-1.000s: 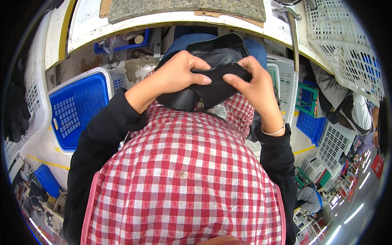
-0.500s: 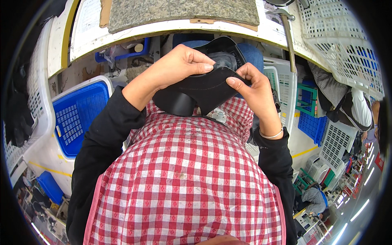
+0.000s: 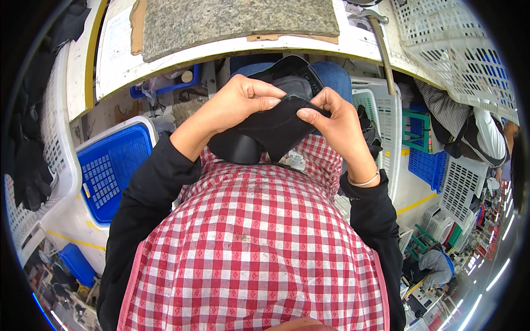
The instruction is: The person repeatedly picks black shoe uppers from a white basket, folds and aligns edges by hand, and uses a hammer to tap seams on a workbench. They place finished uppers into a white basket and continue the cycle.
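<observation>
A black leather shoe upper (image 3: 276, 127) hangs over my lap, in front of the red and white checked apron (image 3: 243, 231). My left hand (image 3: 232, 107) pinches its top edge between thumb and fingers. Close by on the right, my right hand (image 3: 338, 124) grips the same edge, thumb on the near face. Between the two pinches the edge rises to a small peak. Behind it shows a greyish inner piece (image 3: 297, 87) of the upper. The curved lower part droops below my left hand. Some fingertips are hidden behind the leather.
Beyond my hands is a white worktable (image 3: 193, 54) with a grey stone slab (image 3: 237, 25). A hammer (image 3: 381, 49) lies at its right, its handle over the edge. A blue basket (image 3: 118, 171) stands left; a white crate (image 3: 441, 49) sits upper right. Another person (image 3: 483, 138) is at far right.
The view has shifted slightly. Both hands keep their pinch on the upper; my right hand has come a little closer to the left, and the edge between them now stands up in a peak.
</observation>
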The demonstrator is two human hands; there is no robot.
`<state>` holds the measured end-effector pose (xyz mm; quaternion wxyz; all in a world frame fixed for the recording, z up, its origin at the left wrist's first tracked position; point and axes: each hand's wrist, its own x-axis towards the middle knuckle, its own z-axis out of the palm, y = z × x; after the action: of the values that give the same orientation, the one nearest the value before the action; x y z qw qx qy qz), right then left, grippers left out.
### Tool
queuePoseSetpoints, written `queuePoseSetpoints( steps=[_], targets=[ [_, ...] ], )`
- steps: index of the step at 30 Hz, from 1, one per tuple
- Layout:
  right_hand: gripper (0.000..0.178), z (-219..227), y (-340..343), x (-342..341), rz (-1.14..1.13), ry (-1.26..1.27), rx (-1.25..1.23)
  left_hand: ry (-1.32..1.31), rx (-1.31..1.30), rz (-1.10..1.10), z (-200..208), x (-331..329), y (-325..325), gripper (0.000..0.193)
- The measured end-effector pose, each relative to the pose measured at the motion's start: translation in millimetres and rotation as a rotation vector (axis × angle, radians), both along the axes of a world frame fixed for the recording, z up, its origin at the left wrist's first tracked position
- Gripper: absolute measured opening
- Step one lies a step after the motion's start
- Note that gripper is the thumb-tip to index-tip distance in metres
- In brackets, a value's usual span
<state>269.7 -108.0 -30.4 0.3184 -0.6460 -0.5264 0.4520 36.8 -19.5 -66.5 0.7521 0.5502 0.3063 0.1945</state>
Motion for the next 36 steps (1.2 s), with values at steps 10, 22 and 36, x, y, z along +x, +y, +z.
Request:
queuePoseSetpoints(
  steps=[10, 22, 36],
  targets=[
    [0.025, -2.0, -1.6, -0.2, -0.004, 0.109, -0.011, -0.080, -0.056, -0.080, 2.3, -6.6, -1.6, 0.025],
    [0.020, 12.3, -0.1, -21.2, 0.071, -0.108, 0.020, 0.118, 0.218, -0.232, 25.3, -18.5, 6.5, 0.018],
    [0.034, 12.5, 4.0, -27.4, 0.085, -0.147, 0.121, 0.181, -0.123, -0.423, 39.2, 5.7, 57.1, 0.023]
  ],
)
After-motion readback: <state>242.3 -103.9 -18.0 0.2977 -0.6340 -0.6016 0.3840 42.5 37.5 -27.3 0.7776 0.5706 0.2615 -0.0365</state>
